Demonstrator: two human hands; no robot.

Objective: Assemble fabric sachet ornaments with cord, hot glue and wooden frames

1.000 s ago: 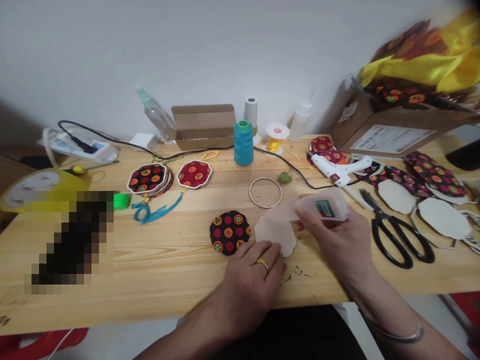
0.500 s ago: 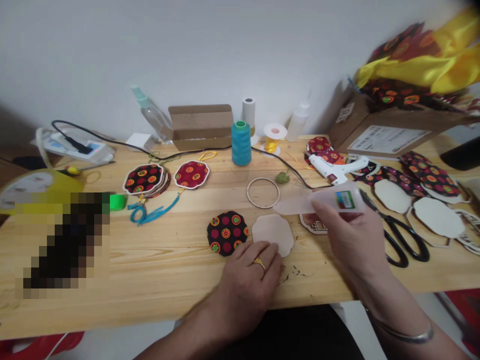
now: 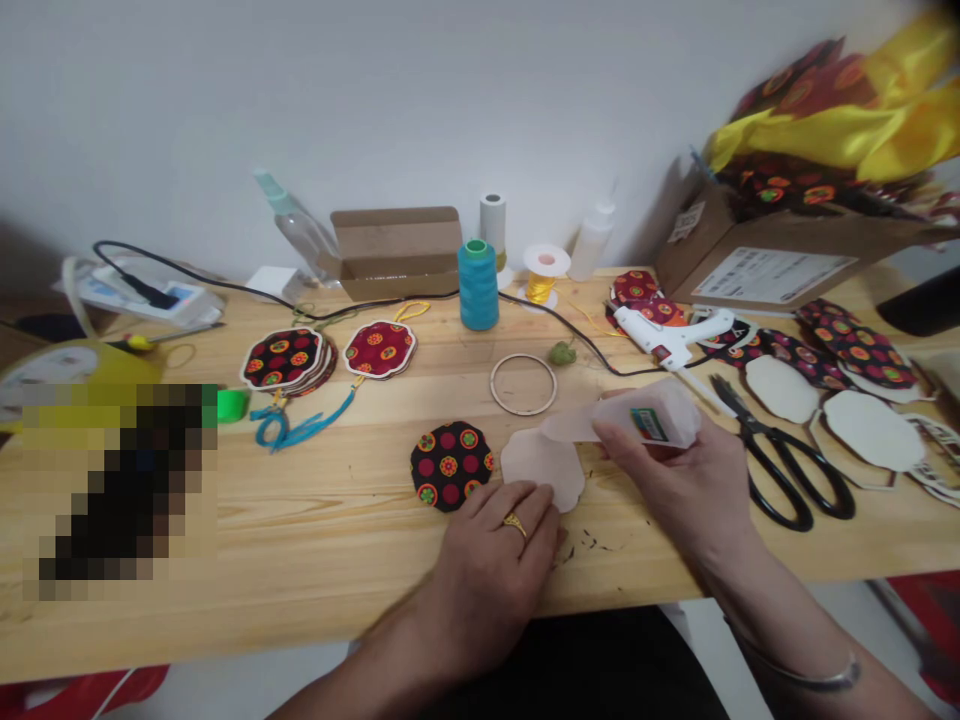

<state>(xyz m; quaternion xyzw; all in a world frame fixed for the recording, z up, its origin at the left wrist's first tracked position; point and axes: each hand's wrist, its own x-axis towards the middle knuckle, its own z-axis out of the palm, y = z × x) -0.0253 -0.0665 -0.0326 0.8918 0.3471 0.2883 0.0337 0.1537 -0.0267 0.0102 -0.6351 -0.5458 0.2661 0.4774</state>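
Note:
My right hand [image 3: 675, 480] is wrapped round a translucent glue bottle [image 3: 667, 415], its long nozzle pointing left over the top edge of a plain beige scalloped piece [image 3: 551, 465]. The fingertips of my left hand [image 3: 499, 550], which wears a gold ring, rest on the lower edge of that piece. Those fingers lie close together and bent, with the palm low over the table. Just left of the beige piece is a black patterned fabric piece [image 3: 450, 465]. A thin wooden ring [image 3: 523, 384] lies behind them.
Black scissors [image 3: 787, 460] and a white glue gun [image 3: 671, 335] lie at the right, near a cardboard box [image 3: 780, 260] of fabric. A teal thread cone [image 3: 478, 285] stands at the back. Stacked patterned pieces [image 3: 285, 358] sit at the left.
My right hand has moved left and tilted the bottle, bringing its nozzle over the beige piece. My left hand stays at the lower edge of that piece.

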